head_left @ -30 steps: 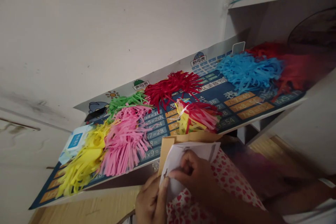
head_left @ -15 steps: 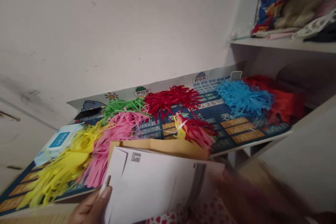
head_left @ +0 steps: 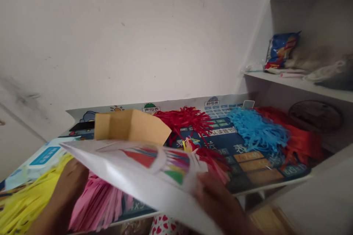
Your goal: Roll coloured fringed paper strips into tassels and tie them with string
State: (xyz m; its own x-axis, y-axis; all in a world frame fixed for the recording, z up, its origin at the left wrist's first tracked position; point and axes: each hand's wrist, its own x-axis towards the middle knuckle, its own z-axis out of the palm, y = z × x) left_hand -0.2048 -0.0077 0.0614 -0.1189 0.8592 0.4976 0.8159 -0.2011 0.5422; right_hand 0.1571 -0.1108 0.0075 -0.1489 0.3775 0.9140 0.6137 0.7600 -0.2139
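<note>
White printed paper (head_left: 132, 176), curved and partly blurred, spans the space between my hands. My left hand (head_left: 75, 170) is closed at its left side, above the yellow paper strips (head_left: 35, 191) and pink paper strips (head_left: 96, 202). My right hand (head_left: 211, 187), smeared by motion, grips its right edge. Colourful printing in red, purple and green shows on the sheet. Behind it rises a tan paper envelope (head_left: 132, 126), with its lower part hidden. A mixed red and yellow bundle of strips (head_left: 212, 158) lies just beyond my right hand.
On the dark printed mat (head_left: 193, 134) lie red strips (head_left: 184, 119), blue strips (head_left: 256, 128) and a red-orange pile (head_left: 300, 143). A blue-labelled pack (head_left: 45, 156) is at left. A shelf (head_left: 298, 82) at right holds a snack bag (head_left: 282, 49).
The white paper has been raised and bent, and colourful printing now shows. The tan envelope stands higher and further left. My left hand has moved up and left. The view has tilted upward.
</note>
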